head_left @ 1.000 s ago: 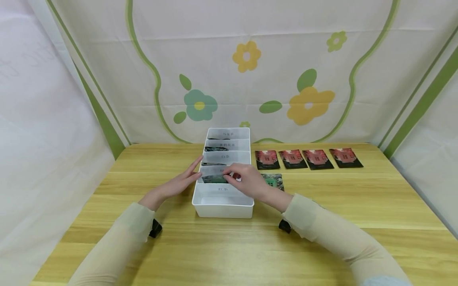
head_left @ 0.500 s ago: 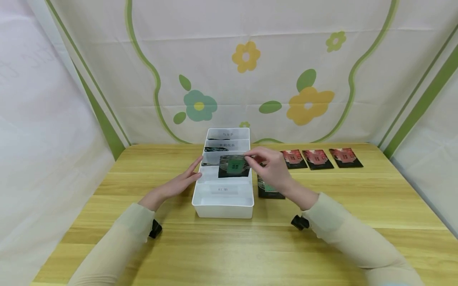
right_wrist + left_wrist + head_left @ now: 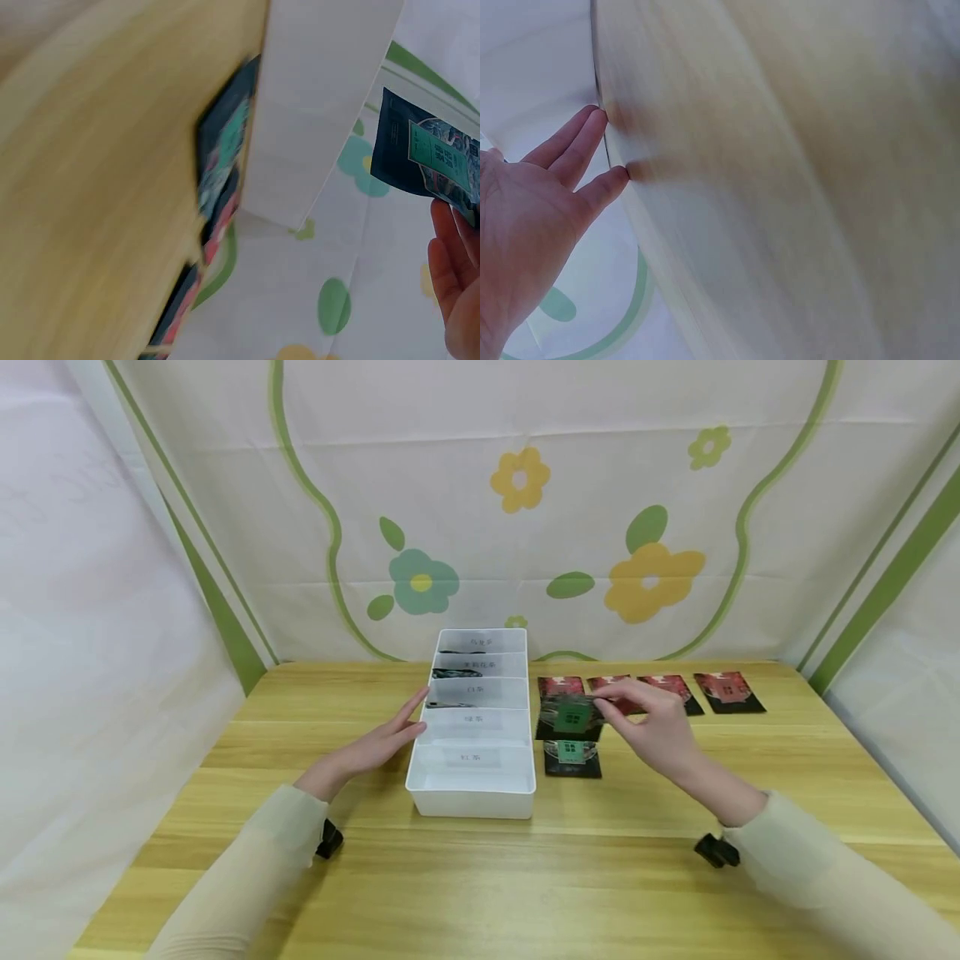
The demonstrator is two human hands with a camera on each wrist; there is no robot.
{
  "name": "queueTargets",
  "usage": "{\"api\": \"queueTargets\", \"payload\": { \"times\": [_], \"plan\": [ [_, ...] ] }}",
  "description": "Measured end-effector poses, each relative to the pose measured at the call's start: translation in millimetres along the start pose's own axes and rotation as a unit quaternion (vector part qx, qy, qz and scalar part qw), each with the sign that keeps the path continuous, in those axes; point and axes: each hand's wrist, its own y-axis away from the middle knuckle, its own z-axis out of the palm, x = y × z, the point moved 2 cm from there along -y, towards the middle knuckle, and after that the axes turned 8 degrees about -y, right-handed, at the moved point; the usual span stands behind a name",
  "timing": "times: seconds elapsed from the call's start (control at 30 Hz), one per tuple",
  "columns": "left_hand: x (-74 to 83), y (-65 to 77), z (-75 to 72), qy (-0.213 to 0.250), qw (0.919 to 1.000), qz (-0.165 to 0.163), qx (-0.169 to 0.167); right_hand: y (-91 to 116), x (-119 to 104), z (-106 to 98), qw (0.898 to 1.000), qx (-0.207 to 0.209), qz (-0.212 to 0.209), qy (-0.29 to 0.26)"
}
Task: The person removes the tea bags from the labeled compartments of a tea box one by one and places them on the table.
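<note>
My right hand (image 3: 652,727) pinches the right edge of a dark tea packet (image 3: 572,718) with a green label, held in the air just right of the white divided box. In the right wrist view the same tea packet (image 3: 431,157) shows its printed front, with my fingers at its lower edge. Another green-labelled packet (image 3: 572,760) lies on the table, partly covered by the held one. My left hand (image 3: 363,760) touches the left side of the white box (image 3: 472,803) with extended fingers. Dark packets are visible in the back three compartments; the front two show bare white walls.
Several red-and-black packets (image 3: 729,690) lie in a row at the back right of the wooden table (image 3: 480,885). Labels with printed characters mark the compartments. A flowered cloth (image 3: 420,485) hangs behind the table.
My right hand has lifted the green-labelled tea packet out of the second compartment from the front and carried it right, beyond the box. The left hand has stayed at the box's side.
</note>
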Motion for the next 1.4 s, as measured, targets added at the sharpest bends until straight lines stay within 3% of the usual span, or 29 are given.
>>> {"api": "queueTargets", "payload": {
  "times": [0.23, 0.53, 0.67, 0.93, 1.07, 1.4],
  "plan": [
    [5.4, 0.6, -0.6, 0.001, 1.0000, 0.004, 0.005, 26.3, 8.7, -37.8, 0.999, 0.000, 0.037, 0.034],
    [3.3, -0.1, 0.5, 0.002, 1.0000, 0.000, 0.003, 47.3, 30.1, -64.3, 0.985, -0.090, 0.135, 0.054],
    [3.2, 0.0, 0.9, 0.005, 1.0000, 0.003, 0.001, 51.8, 42.9, -69.0, 0.971, -0.132, 0.195, 0.052],
    [3.1, 0.4, 0.8, 0.008, 1.0000, 0.001, 0.000, 54.7, 76.1, -69.7, 0.925, -0.218, 0.312, 0.000],
    [3.8, 1.4, 0.7, 0.004, 1.0000, 0.004, 0.001, 55.7, 95.1, -63.7, 0.915, -0.250, 0.318, 0.016],
    [4.4, 1.5, 1.1, 0.009, 1.0000, 0.002, 0.000, 52.5, 117.7, -46.1, 0.908, -0.302, 0.279, 0.086]
  ]
}}
